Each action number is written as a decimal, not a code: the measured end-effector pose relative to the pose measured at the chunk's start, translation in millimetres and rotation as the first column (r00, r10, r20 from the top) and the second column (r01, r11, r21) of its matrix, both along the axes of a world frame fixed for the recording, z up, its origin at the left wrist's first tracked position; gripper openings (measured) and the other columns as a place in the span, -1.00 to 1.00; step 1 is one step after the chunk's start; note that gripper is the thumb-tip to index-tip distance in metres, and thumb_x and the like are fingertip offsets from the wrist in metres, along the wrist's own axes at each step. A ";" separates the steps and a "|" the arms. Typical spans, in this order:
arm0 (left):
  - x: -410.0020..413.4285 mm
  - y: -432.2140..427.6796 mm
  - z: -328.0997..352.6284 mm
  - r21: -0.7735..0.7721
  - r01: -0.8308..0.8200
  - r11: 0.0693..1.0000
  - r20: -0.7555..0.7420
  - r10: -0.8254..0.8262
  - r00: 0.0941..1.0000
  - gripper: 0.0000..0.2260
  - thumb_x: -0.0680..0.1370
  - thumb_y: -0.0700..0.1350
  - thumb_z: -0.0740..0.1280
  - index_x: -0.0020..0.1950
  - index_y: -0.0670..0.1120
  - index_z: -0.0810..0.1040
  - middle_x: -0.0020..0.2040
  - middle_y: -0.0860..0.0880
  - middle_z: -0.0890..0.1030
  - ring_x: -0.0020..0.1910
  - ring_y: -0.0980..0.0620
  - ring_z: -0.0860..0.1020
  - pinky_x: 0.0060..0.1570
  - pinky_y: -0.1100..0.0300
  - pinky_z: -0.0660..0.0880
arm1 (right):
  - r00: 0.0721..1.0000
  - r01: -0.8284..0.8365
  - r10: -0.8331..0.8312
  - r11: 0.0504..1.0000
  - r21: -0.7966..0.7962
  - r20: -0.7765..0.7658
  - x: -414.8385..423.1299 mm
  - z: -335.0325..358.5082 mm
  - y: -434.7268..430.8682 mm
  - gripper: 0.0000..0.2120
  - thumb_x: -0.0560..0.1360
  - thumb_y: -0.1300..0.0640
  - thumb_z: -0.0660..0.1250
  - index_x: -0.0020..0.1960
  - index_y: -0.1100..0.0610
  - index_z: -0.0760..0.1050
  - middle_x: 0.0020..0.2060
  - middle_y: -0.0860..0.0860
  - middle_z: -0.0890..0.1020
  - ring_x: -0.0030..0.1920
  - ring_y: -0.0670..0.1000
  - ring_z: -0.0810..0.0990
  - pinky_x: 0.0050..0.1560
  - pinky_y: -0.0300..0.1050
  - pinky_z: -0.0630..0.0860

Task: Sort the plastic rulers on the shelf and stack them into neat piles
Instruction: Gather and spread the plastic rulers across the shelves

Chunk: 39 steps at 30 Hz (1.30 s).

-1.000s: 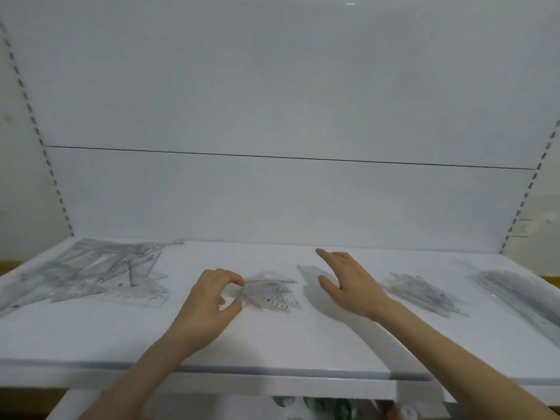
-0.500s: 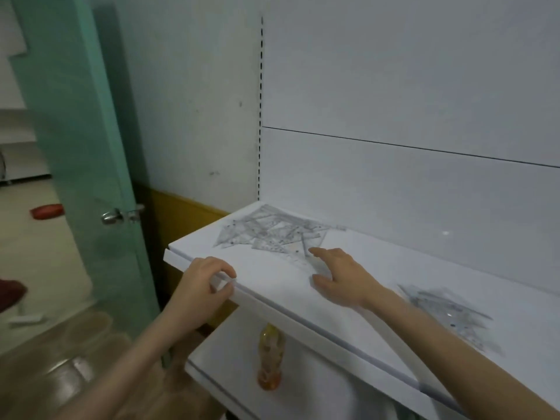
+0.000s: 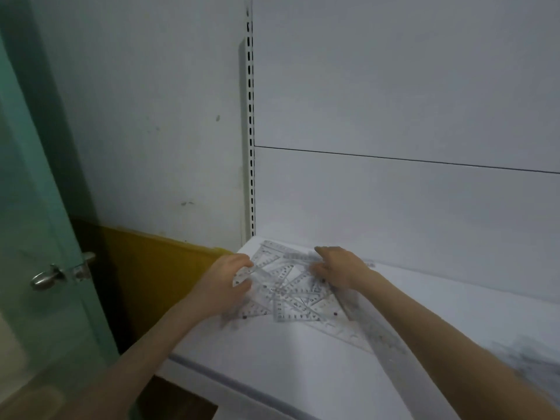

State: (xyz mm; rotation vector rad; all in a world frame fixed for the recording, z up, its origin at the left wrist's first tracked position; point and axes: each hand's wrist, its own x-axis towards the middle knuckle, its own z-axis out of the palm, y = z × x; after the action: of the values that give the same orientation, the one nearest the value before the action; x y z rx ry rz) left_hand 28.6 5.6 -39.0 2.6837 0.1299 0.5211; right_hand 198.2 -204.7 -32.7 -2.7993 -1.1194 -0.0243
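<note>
A messy heap of clear plastic rulers and set squares [image 3: 291, 295] lies at the left end of the white shelf [image 3: 297, 365]. My left hand [image 3: 227, 283] is at the heap's left edge, fingers curled around the end of one clear ruler [image 3: 247, 274]. My right hand [image 3: 339, 268] rests flat on the heap's far right side, fingers spread and pressing down on the rulers. A long straight ruler [image 3: 372, 325] runs under my right forearm toward the shelf's front.
A slotted shelf upright [image 3: 250, 131] stands at the back left corner. A green glass door [image 3: 36, 237] with a metal knob [image 3: 45, 278] is at the left. Another blurred pile of rulers [image 3: 533, 362] lies at the right edge.
My view has swung to the left end of the shelf. Both hands moved from the middle of the shelf onto the big left heap; the left hand now grips a ruler.
</note>
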 end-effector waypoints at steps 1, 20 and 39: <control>14.7 2.8 1.3 -0.005 0.018 1.000 -0.036 -0.018 0.999 -0.70 0.58 -0.12 0.28 0.31 -0.12 0.46 0.36 -0.02 0.43 0.36 0.04 0.32 0.24 0.39 0.14 | 1.000 -0.004 0.004 1.000 -0.021 0.003 4.9 -3.0 6.0 -0.58 0.63 -0.08 0.10 0.31 0.21 0.37 0.25 0.15 0.51 0.25 0.16 0.47 0.16 0.02 0.44; 78.1 7.4 -5.2 -0.105 0.024 0.994 -0.074 -0.032 0.997 -0.83 0.48 -0.10 0.42 0.02 -0.14 0.64 -0.02 -0.01 0.60 -0.06 0.11 0.49 -0.04 0.29 0.40 | 0.775 -0.372 0.242 0.921 0.111 0.584 -0.9 -9.8 0.1 -0.57 0.56 -0.04 0.13 -0.44 0.09 0.40 -0.62 -0.08 0.41 -0.64 0.00 0.37 -0.55 -0.29 0.20; 61.0 12.6 -3.7 -0.092 0.261 0.961 -0.120 -0.271 0.955 -0.83 0.46 0.07 0.42 -0.07 0.00 0.62 -0.03 0.10 0.60 0.00 0.17 0.52 0.08 0.16 0.48 | 0.905 -0.204 0.026 0.903 0.379 0.425 -16.2 2.5 -20.4 -0.42 0.53 -0.22 -0.07 -0.17 0.14 0.59 -0.39 -0.03 0.64 -0.36 0.06 0.60 -0.38 -0.10 0.51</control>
State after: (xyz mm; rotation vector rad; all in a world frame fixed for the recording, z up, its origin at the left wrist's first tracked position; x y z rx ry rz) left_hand 89.6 18.1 -42.7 2.6042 -0.1717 0.2506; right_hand 182.0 -225.0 -30.2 -2.3889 -1.1885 -0.7815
